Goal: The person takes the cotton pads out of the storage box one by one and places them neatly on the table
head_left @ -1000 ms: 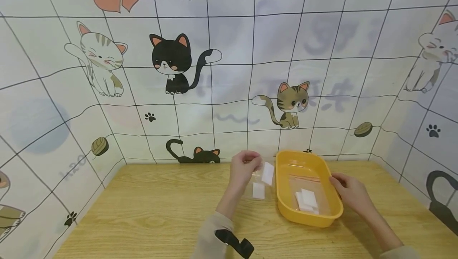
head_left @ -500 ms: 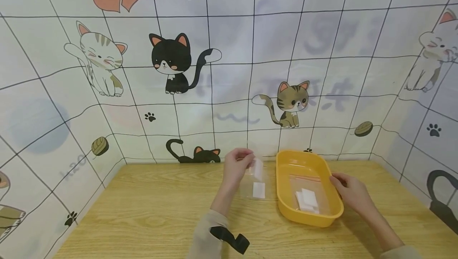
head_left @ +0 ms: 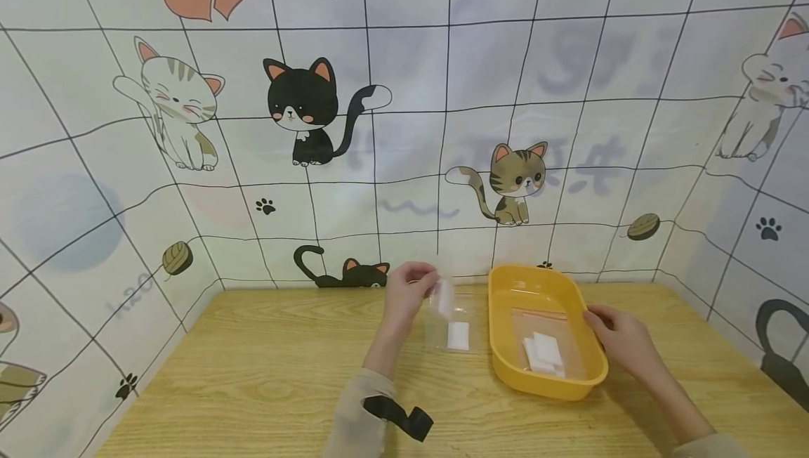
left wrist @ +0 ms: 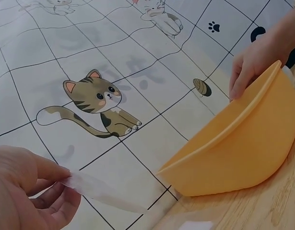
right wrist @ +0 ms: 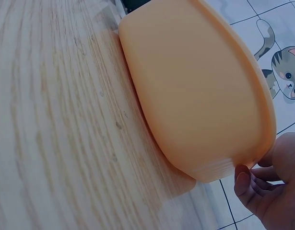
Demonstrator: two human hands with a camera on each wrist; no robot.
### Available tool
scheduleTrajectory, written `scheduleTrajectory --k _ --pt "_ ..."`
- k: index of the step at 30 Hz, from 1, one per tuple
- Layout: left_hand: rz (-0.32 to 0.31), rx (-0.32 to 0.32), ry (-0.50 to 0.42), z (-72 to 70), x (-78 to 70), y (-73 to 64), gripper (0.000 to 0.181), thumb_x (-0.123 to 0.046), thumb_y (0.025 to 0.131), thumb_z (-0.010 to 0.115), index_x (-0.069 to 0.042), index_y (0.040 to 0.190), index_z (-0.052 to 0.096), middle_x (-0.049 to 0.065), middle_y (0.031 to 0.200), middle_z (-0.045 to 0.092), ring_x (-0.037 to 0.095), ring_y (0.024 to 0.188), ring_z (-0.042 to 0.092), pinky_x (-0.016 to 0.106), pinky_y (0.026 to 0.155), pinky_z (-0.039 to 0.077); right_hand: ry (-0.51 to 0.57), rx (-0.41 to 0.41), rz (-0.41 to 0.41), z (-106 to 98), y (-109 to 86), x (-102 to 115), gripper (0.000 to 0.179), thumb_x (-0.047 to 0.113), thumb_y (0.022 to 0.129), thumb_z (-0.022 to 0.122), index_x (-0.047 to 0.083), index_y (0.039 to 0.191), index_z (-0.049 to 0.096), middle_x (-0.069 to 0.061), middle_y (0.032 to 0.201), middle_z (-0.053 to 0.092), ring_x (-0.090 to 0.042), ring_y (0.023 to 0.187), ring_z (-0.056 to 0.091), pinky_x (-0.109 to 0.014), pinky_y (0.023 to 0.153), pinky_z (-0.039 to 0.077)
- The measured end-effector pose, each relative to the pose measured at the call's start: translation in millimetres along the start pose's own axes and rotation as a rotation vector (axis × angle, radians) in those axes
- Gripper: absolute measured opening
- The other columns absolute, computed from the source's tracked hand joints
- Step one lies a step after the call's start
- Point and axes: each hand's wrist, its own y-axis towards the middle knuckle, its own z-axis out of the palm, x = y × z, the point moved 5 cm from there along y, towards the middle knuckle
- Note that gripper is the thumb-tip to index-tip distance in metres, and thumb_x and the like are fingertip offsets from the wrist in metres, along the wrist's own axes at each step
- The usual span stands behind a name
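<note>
My left hand [head_left: 404, 296] pinches a small clear plastic bag [head_left: 444, 298] with a white piece in it, between thumb and fingertips. In the left wrist view this bag [left wrist: 104, 192] hangs edge-on and slanted from the fingertips. Just below it, another clear bag with a white rectangle [head_left: 458, 336] lies flat on the table. To the right stands a yellow plastic tray [head_left: 543, 388], holding a clear zip bag [head_left: 567, 335] with several white pieces. My right hand [head_left: 622, 338] grips the tray's right rim; the right wrist view shows fingertips [right wrist: 242, 179] at that rim.
The wood-grain table [head_left: 265, 374] extends left of the bags and in front of the tray. A cat-printed sheet [head_left: 404, 128] stands behind and along both sides. A black strap [head_left: 398, 416] is around the left sleeve.
My left hand has moved left, away from the tray, drawing the pinched bag along over the one on the table. The right hand and the tray have stayed in place.
</note>
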Motion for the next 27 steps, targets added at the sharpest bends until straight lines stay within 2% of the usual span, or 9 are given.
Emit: scheduleTrajectory --k 9,15,22,27 --pt "-0.03 0.0 0.033 -10.1 3.5 1.2 0.014 0.001 0.092 0.068 0.008 0.104 0.068 0.012 0.091 0.065 0.014 0.075 0.061 0.024 0.071 0.054 -0.007 -0.003 -0.005 -0.1 0.2 0.1 0.049 0.025 0.108 0.047 -0.018 0.129 0.054 -0.036 0.12 0.061 -0.044 0.104 0.063 -0.043 0.076 0.058" --pt "-0.042 0.017 0.03 -16.2 7.5 2.9 0.014 0.002 0.093 0.067 0.009 0.105 0.067 0.01 0.089 0.065 0.015 0.076 0.061 0.027 0.074 0.055 -0.005 0.001 -0.002 -0.4 0.3 2.9 0.048 0.024 0.108 0.047 -0.019 0.129 0.054 -0.036 0.12 0.061 -0.045 0.104 0.063 -0.046 0.077 0.058" --pt "-0.06 0.011 0.025 -23.9 14.4 6.0 0.017 0.003 0.093 0.066 0.012 0.108 0.064 0.011 0.091 0.064 0.013 0.075 0.059 0.023 0.071 0.054 0.003 0.006 0.0 -0.6 0.5 3.6 0.048 0.024 0.108 0.047 -0.019 0.129 0.053 -0.036 0.12 0.062 -0.044 0.103 0.064 -0.044 0.076 0.058" --pt "-0.073 0.012 0.027 -27.9 19.3 7.5 0.018 0.004 0.094 0.065 0.014 0.109 0.063 0.012 0.092 0.064 0.013 0.075 0.06 0.023 0.071 0.054 0.001 0.003 0.0 -0.6 0.3 1.6 0.048 0.024 0.108 0.047 -0.019 0.129 0.053 -0.036 0.12 0.061 -0.045 0.104 0.063 -0.047 0.079 0.058"
